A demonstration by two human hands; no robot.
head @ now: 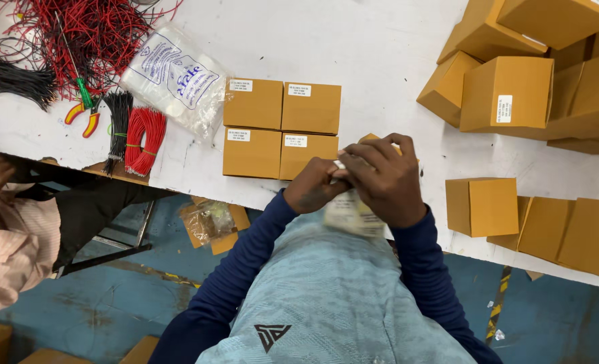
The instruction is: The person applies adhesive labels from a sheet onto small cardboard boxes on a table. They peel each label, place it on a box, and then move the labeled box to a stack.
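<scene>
Blurred white label sheet (351, 214) nearest, held at chest over table edge (394, 61), close for fine picking. Left hand (315, 189) pinched shut on sheet's top; right hand (386, 178) curled over, fingertips closed on same sheet. Small brown box (373, 138) barely visible behind hands. Four labelled boxes (280, 128) squared together beyond, just left. Unlabelled box (481, 205) right.

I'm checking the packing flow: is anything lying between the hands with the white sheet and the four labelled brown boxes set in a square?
Nothing visible: bare white table separates the left hand and right hand, pinching a blurred white sheet, from the four brown cardboard boxes.
</scene>
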